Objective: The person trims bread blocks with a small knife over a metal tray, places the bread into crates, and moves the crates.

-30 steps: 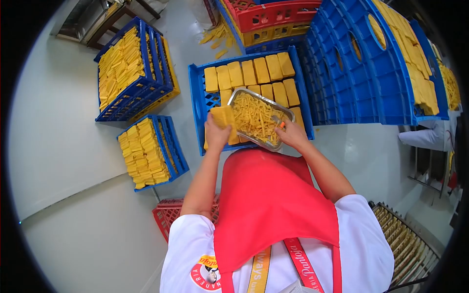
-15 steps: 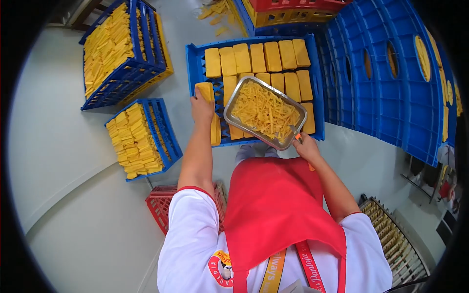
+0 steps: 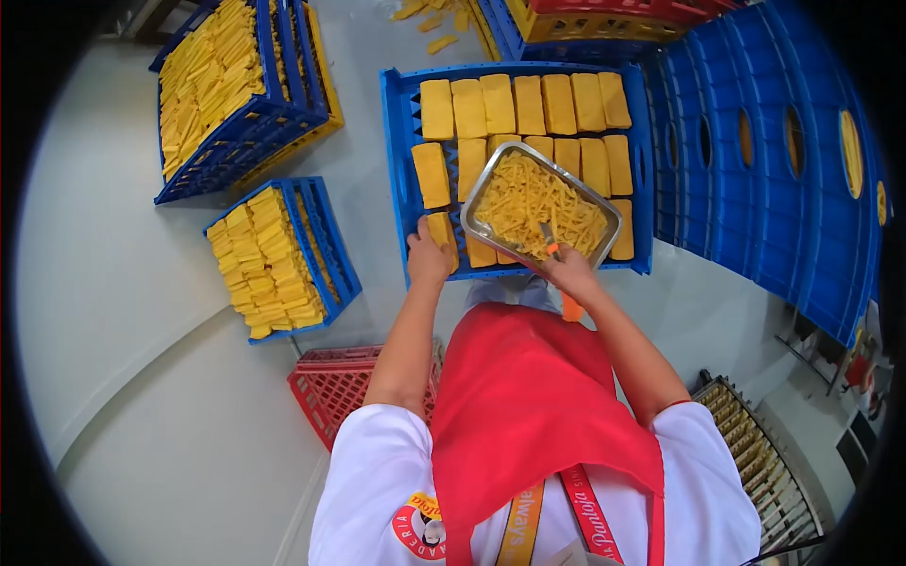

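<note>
My left hand [image 3: 429, 257] grips a yellow bread loaf [image 3: 441, 229] at the near left corner of a blue crate [image 3: 401, 141]. Just beyond it, another yellow loaf [image 3: 431, 176] lies slightly tilted, apart from its neighbours. More loaves [image 3: 528, 104] fill the crate in rows. A metal tray [image 3: 488, 177] rests on top of the loaves, holding yellow trimmed strips [image 3: 538, 203]. At the tray's near edge, my right hand [image 3: 570, 272] is closed around an orange-handled knife [image 3: 572, 307], whose blade points over the strips.
Two stacks of crates on the left hold cut yellow strips [image 3: 212, 85] and yellow pieces [image 3: 260, 264]. Tall blue crates [image 3: 736, 179] stand at the right. A red crate [image 3: 335, 387] sits on the floor at the near left. Loose strips [image 3: 441, 44] lie at the far side.
My left hand has set one loaf down in the crate's left column and moved nearer to me, onto the front loaf. My right hand has shifted left along the tray with the knife.
</note>
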Demonstrator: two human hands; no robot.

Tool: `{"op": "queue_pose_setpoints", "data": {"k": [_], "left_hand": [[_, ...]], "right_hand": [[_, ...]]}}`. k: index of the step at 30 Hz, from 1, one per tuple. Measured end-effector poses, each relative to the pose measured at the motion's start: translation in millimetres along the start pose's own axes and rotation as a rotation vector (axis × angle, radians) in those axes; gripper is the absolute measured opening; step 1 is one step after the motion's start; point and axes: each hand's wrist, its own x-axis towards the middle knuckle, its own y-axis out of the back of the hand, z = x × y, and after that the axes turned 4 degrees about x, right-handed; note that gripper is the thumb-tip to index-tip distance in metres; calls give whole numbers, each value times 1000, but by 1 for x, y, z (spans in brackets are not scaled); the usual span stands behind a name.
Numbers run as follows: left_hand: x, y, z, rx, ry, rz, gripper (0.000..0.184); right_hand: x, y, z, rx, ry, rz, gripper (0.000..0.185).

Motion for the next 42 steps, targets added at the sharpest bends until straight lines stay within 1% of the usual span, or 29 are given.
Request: {"op": "queue_pose_setpoints", "data": {"k": [1, 2, 6, 8, 9, 10, 11, 12, 13, 14, 15, 16, 18, 20, 22, 24, 25, 26, 27, 28, 29, 31, 33, 35, 37, 38, 39, 41, 42], "left_hand": [[6, -5, -3, 44, -65, -14, 59], [13, -10, -7, 89, -130, -27, 55], [33, 7, -1, 78, -77, -115, 47], [29, 23, 4, -193, -153, 76, 46], [27, 23, 1, -186, -153, 78, 46], [25, 21, -3, -213, -247, 170, 47], [23, 18, -6, -242, -347, 255, 49], [25, 9, -13, -240, -359, 241, 49], [28, -4, -23, -144, -404, 175, 53], [29, -16, -32, -51, -450, 110, 58], [26, -19, -32, -60, -468, 95, 58], [25, -20, -30, 16, -398, 25, 63], [26, -25, -29, 102, -303, -66, 78], [25, -24, -27, 105, -305, -60, 78], [23, -21, -24, 99, -308, -48, 79], [21, -20, -25, 103, -416, 24, 83], [18, -14, -21, 112, -434, 24, 85], [11, -6, -14, 119, -457, 23, 87], [2, 3, -4, 111, -447, 31, 89], [-6, 9, 2, 156, -462, 52, 84], [-7, 8, -1, 118, -522, 91, 83], [-12, 9, 4, 27, -594, 154, 80], [-19, 9, 9, -24, -650, 187, 79], [-23, -1, 14, -297, -448, -27, 81], [-52, -1, 38, -545, -309, -309, 82], [-86, 2, 62, -555, -328, -322, 73], [-101, -10, 70, -544, -344, -329, 73], [-133, -34, 88, -537, -342, -653, 58], [-166, -47, 109, -571, -344, -644, 47]], "right_hand": [[1, -11, -11, -7, 3, 0, 43], [3, -22, -22, 71, 5, -73, 38], [10, -75, -64, 220, 69, -261, 30], [12, -97, -94, 245, 101, -281, 30], [17, -107, -107, 267, 112, -288, 32], [30, -125, -110, 275, 112, -289, 32], [44, -142, -111, 289, 217, -226, 35], [54, -149, -105, 300, 316, -153, 38], [56, -146, -100, 308, 303, -134, 38], [57, -140, -93, 232, 357, -123, 41], [57, -131, -86, 150, 414, -110, 44], [36, -103, -89, 150, 391, -92, 46], [20, -60, -53, -151, 592, 422, 43], [14, -7, -11, -322, 491, 767, 42], [14, 25, 33, -342, 264, 1060, 41], [37, 37, 90, 95, -68, 646, 37], [41, 29, 98, -7, -121, 599, 33], [57, 17, 124, 63, -188, 475, 33], [40, 13, 110, 182, -256, 445, 34], [63, -7, 142, 254, -192, 437, 35], [38, -2, 123, 567, -114, 378, 36], [16, 6, 115, 542, -181, 228, 36], [-28, 17, 117, 609, -29, 288, 35], [-55, 34, 146, 508, 6, 283, 33], [-98, 63, 170, 538, 21, 280, 32], [-124, 75, 186, 547, 18, 252, 30], [-143, 83, 208, 562, 19, 265, 30], [-177, 103, 255, 675, 78, 321, 32], [-198, 117, 276, 690, 80, 335, 32]]}}
